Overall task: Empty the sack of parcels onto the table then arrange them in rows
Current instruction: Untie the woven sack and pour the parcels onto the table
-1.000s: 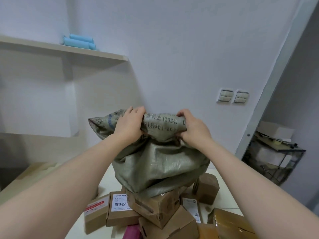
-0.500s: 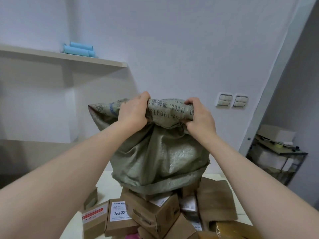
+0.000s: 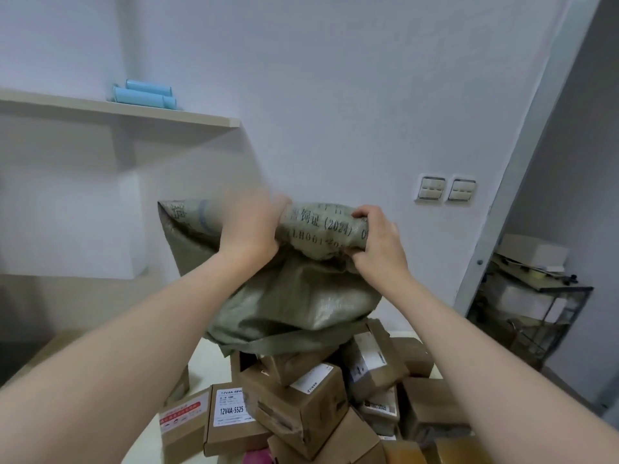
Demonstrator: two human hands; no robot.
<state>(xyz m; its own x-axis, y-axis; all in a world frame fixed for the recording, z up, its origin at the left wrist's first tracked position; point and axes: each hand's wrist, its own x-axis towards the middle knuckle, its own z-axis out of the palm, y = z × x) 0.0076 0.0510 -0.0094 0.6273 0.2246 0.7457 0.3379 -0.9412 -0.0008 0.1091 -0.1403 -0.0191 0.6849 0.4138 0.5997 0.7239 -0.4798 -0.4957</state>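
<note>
An upended grey-green woven sack (image 3: 294, 303) with printed lettering hangs mouth down over a heap of brown cardboard parcels (image 3: 301, 406) on the white table (image 3: 207, 366). My left hand (image 3: 249, 226) grips the sack's bunched bottom end on the left. My right hand (image 3: 378, 239) grips the same end on the right. Parcels spill from under the sack's mouth, one labelled 12V4A-5525 (image 3: 231, 416) at the front left. A pink packet (image 3: 258, 458) shows at the bottom edge.
A wall shelf (image 3: 134, 112) at the upper left carries blue rolls (image 3: 144, 93). Two light switches (image 3: 447, 189) sit on the wall. At the right, a black wire rack (image 3: 532, 309) with boxes stands beyond a door frame.
Both hands lifted the sack's end higher, then it dipped slightly. More parcels have slid out and the heap has spread to the right.
</note>
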